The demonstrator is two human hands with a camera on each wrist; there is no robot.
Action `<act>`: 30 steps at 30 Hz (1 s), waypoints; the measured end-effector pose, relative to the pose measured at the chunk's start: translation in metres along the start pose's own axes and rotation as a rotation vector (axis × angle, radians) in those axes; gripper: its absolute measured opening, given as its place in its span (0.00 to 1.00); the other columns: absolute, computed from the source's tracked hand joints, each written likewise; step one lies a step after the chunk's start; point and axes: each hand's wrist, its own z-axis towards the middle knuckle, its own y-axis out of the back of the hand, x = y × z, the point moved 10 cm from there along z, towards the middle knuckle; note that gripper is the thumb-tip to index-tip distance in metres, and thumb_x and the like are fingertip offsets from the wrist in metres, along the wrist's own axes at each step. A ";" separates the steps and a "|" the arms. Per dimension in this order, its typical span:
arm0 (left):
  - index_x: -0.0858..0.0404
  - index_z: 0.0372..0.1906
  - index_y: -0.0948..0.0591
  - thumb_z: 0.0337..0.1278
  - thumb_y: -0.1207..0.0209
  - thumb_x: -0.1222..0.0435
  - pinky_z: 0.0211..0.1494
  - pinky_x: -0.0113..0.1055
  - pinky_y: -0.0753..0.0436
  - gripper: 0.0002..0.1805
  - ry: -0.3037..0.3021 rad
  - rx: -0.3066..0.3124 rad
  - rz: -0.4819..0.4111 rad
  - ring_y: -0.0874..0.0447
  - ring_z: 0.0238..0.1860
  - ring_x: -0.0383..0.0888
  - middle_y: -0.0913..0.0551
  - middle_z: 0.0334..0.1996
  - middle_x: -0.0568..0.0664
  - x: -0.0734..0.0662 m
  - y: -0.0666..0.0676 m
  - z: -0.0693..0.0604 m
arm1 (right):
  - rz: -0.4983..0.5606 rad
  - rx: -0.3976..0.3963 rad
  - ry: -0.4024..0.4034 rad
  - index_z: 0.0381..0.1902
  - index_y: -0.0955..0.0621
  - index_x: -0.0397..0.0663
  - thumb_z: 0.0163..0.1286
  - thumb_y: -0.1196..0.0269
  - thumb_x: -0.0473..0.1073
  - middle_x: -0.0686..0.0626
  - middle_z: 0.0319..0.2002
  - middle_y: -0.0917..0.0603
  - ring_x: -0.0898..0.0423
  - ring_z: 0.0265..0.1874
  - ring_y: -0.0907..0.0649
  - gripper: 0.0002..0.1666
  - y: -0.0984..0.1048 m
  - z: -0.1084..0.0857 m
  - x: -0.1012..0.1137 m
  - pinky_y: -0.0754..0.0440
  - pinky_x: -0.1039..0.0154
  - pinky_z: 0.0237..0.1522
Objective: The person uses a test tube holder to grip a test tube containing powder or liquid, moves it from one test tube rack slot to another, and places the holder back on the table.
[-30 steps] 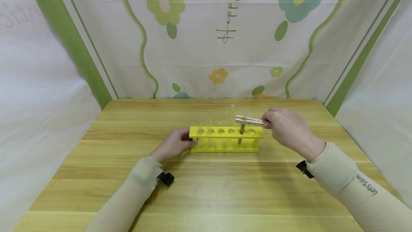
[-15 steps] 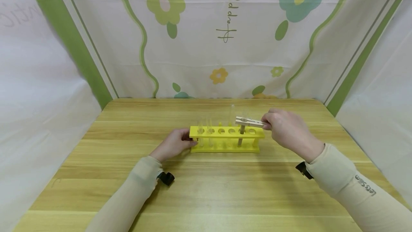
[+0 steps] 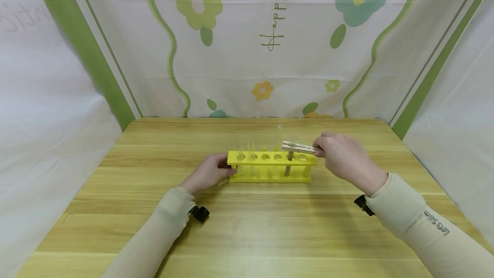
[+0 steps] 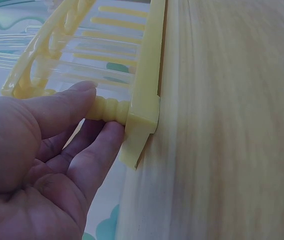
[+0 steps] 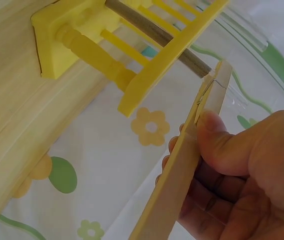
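A yellow test tube rack point(image 3: 270, 163) stands on the table. My left hand point(image 3: 204, 173) holds its left end; in the left wrist view, thumb and fingers pinch the ridged end post point(image 4: 109, 108). My right hand point(image 3: 345, 155) grips a wooden test tube clamp point(image 3: 299, 148) from the right. Its jaws close around the upper part of a test tube point(image 3: 288, 170) with grey-brown contents. That tube stands upright through a hole toward the rack's right end, its lower end close to the base. Right thumb and fingers press the clamp point(image 5: 169, 200) in the right wrist view.
Two clear test tubes point(image 3: 241, 168) stand in the rack's left holes. Another clear tube point(image 3: 278, 136) rises at the rack's back, near yellow pegs. A wooden tabletop point(image 3: 262, 226) lies under everything. Flower-printed fabric point(image 3: 231, 63) hangs behind the table, with white fabric at both sides.
My right hand has come down slightly with the clamp, and the tube sits a little lower in the rack. The left hand and rack stay in place.
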 end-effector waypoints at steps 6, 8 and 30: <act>0.52 0.56 0.18 0.63 0.35 0.64 0.50 0.38 0.20 0.16 0.005 -0.001 0.002 0.18 0.47 0.42 0.15 0.46 0.42 -0.001 0.000 0.000 | -0.009 0.003 0.001 0.30 0.14 0.43 0.65 0.33 0.30 0.49 0.29 0.18 0.55 0.25 0.21 0.05 0.000 0.000 0.002 0.24 0.60 0.23; 0.51 0.55 0.18 0.64 0.35 0.64 0.50 0.38 0.20 0.16 0.004 -0.002 0.003 0.18 0.47 0.42 0.15 0.46 0.42 -0.001 0.000 0.000 | -0.013 0.002 0.001 0.31 0.14 0.43 0.65 0.33 0.30 0.48 0.30 0.18 0.54 0.26 0.19 0.05 0.000 0.000 0.002 0.23 0.60 0.23; 0.53 0.55 0.18 0.64 0.36 0.65 0.48 0.38 0.19 0.15 -0.014 0.004 -0.013 0.18 0.46 0.43 0.15 0.44 0.44 -0.001 -0.001 0.000 | -0.006 -0.020 -0.024 0.33 0.13 0.39 0.63 0.33 0.28 0.46 0.31 0.15 0.46 0.30 0.15 0.04 0.016 0.004 0.000 0.18 0.51 0.27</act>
